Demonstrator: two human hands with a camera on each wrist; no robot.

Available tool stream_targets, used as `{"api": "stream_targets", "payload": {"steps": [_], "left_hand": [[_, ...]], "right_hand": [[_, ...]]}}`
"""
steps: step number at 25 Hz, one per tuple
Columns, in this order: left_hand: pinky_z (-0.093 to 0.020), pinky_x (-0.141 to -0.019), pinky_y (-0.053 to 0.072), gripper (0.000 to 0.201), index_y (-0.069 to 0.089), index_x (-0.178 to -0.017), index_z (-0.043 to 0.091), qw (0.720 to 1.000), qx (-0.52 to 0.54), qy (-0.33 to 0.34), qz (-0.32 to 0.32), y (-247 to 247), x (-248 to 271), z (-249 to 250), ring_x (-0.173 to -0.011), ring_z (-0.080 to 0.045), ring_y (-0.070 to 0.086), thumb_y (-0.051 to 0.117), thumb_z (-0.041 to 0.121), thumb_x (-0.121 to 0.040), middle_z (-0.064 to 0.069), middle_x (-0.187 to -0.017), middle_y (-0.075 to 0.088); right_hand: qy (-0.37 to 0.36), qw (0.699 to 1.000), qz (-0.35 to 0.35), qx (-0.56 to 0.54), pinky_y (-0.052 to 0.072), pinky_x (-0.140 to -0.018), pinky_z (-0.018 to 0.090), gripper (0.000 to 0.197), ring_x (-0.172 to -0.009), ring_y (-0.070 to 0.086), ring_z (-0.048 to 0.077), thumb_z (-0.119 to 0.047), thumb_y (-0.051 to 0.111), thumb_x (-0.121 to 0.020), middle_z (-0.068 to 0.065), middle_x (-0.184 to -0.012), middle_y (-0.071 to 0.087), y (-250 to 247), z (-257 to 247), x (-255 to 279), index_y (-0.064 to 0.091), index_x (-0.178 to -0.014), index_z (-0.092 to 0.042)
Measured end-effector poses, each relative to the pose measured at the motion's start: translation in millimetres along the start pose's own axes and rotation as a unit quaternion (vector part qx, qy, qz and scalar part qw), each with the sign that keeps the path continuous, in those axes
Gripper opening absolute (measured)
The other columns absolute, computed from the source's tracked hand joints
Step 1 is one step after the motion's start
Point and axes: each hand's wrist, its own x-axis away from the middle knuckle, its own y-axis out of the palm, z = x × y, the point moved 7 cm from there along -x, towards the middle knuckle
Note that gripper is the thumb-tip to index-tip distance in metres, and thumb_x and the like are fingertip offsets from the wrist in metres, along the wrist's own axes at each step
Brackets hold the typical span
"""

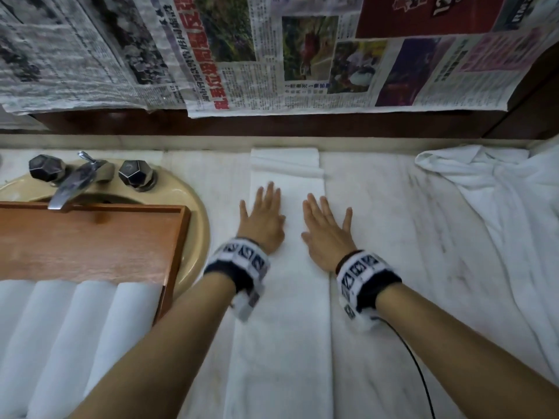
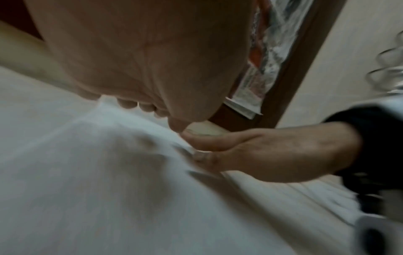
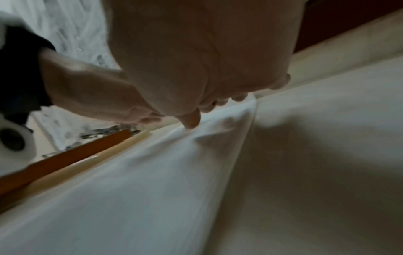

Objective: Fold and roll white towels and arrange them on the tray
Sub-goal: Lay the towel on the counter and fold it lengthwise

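From the head camera, a long folded white towel (image 1: 287, 267) lies as a narrow strip across the middle of the marble countertop (image 1: 393, 237), running from the near edge to the back edge, where its far end is turned over in a small fold. The left hand (image 1: 264, 220) lies flat on the strip with fingers straight and spread, gripping nothing. The right hand (image 1: 328, 229) lies flat just beside it, over the strip's right edge, fingers likewise straight and holding nothing. At the left, a wooden tray (image 1: 90, 237) sits over the beige sink (image 1: 196, 213), below the faucet (image 1: 72, 182); four rolled towels (image 1: 75, 328) lie side by side at the tray's near end. A crumpled white towel (image 1: 484, 182) is heaped at the countertop's far right corner. Newspaper sheets (image 1: 272, 55) hang above the back edge.

The left wrist camera, blurred, shows the left palm (image 2: 141, 57) pressed down on the white cloth (image 2: 87, 172), with the right hand (image 2: 250, 151) flat beside it.

The right wrist camera shows the right palm (image 3: 196, 57) on the towel (image 3: 152, 181), the left hand (image 3: 93, 91) close by, and the tray's orange edge (image 3: 65, 158) beyond.
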Motion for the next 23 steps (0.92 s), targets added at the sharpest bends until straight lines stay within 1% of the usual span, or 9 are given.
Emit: {"api": "stream_targets", "payload": {"steps": [2,6,7,11,15,16,20,21,23], "left_hand": [[-0.05,-0.119,-0.004,0.06,-0.01,-0.154,0.019,0.997,-0.009,0.068,-0.021,45.7,54.8,3.3,-0.148,-0.017,-0.017,0.022,0.029,-0.105,0.003,-0.16,-0.021],[-0.043,-0.12,-0.009,0.058,-0.011,-0.154,0.016,0.992,0.078,-0.093,0.037,59.4,89.6,-75.8,-0.147,-0.019,-0.019,0.018,0.031,-0.106,-0.003,-0.159,-0.021],[-0.04,-0.12,-0.01,0.058,-0.009,-0.154,0.013,0.991,0.102,-0.085,0.031,57.3,94.3,-71.5,-0.147,-0.019,-0.018,0.019,0.03,-0.106,-0.004,-0.159,-0.021],[-0.04,-0.12,-0.01,0.058,-0.011,-0.154,0.018,0.994,0.031,0.1,0.011,88.9,131.0,-9.6,-0.145,-0.011,-0.02,0.018,0.032,-0.106,0.006,-0.155,-0.025],[-0.045,-0.121,-0.004,0.059,-0.01,-0.154,0.012,0.993,0.041,-0.102,0.04,84.7,152.8,-96.6,-0.148,-0.019,-0.015,0.019,0.025,-0.104,-0.005,-0.161,-0.018],[-0.045,-0.121,-0.003,0.059,-0.007,-0.154,0.01,0.993,0.06,-0.1,0.038,83.1,158.2,-94.9,-0.149,-0.021,-0.012,0.02,0.024,-0.104,-0.007,-0.162,-0.015],[-0.043,-0.121,-0.006,0.058,-0.009,-0.154,0.018,0.995,0.018,0.095,0.019,123.7,202.4,-21.4,-0.148,-0.016,-0.016,0.019,0.03,-0.105,0.002,-0.16,-0.019],[-0.045,-0.121,-0.006,0.058,-0.01,-0.154,0.019,0.996,0.001,0.085,0.017,128.2,209.4,-32.8,-0.148,-0.016,-0.016,0.017,0.03,-0.105,0.005,-0.158,-0.022],[-0.048,-0.12,-0.006,0.058,-0.012,-0.154,0.017,0.998,0.015,-0.046,0.028,120.3,212.7,-85.8,-0.148,-0.019,-0.016,0.016,0.029,-0.104,0.003,-0.157,-0.025]], "right_hand": [[-0.03,0.999,-0.037,0.012,-0.01,-0.113,0.063,0.064,-0.144,-0.027,0.013,-0.037,0.021,-0.104,-0.008,-0.156,-0.031,36.8,-5.7,39.0,-0.017,-0.152,-0.019],[0.079,0.993,-0.042,-0.077,-0.01,-0.115,0.06,0.065,-0.144,-0.027,0.016,-0.042,0.017,-0.103,-0.005,-0.154,-0.035,46.6,48.8,61.1,-0.022,-0.15,-0.017],[0.098,0.99,-0.039,-0.092,-0.013,-0.113,0.06,0.066,-0.144,-0.027,0.015,-0.043,0.016,-0.103,-0.006,-0.154,-0.035,46.2,48.8,68.4,-0.023,-0.15,-0.017],[-0.018,0.999,-0.037,-0.022,-0.016,-0.109,0.067,0.065,-0.142,-0.03,0.013,-0.041,0.019,-0.104,-0.009,-0.154,-0.035,86.1,-15.3,111.9,-0.02,-0.151,-0.019],[0.15,0.981,-0.042,-0.114,-0.011,-0.11,0.067,0.066,-0.143,-0.029,0.014,-0.045,0.015,-0.103,-0.008,-0.153,-0.037,89.8,30.1,133.6,-0.023,-0.15,-0.018],[0.157,0.98,-0.042,-0.115,-0.012,-0.11,0.067,0.066,-0.143,-0.028,0.014,-0.045,0.015,-0.103,-0.008,-0.153,-0.036,88.0,25.0,139.5,-0.023,-0.15,-0.018],[-0.026,0.999,-0.031,-0.026,-0.014,-0.11,0.066,0.066,-0.143,-0.029,0.013,-0.042,0.019,-0.103,-0.007,-0.151,-0.036,124.6,-54.0,173.1,-0.019,-0.151,-0.017],[-0.016,0.999,-0.033,-0.037,-0.014,-0.111,0.065,0.067,-0.143,-0.028,0.012,-0.043,0.019,-0.103,-0.007,-0.151,-0.036,131.4,-44.5,179.0,-0.019,-0.151,-0.016],[0.097,0.99,-0.018,-0.097,-0.012,-0.113,0.062,0.07,-0.144,-0.026,0.014,-0.046,0.02,-0.103,-0.002,-0.154,-0.034,131.3,1.2,185.9,-0.02,-0.15,-0.013]]}}
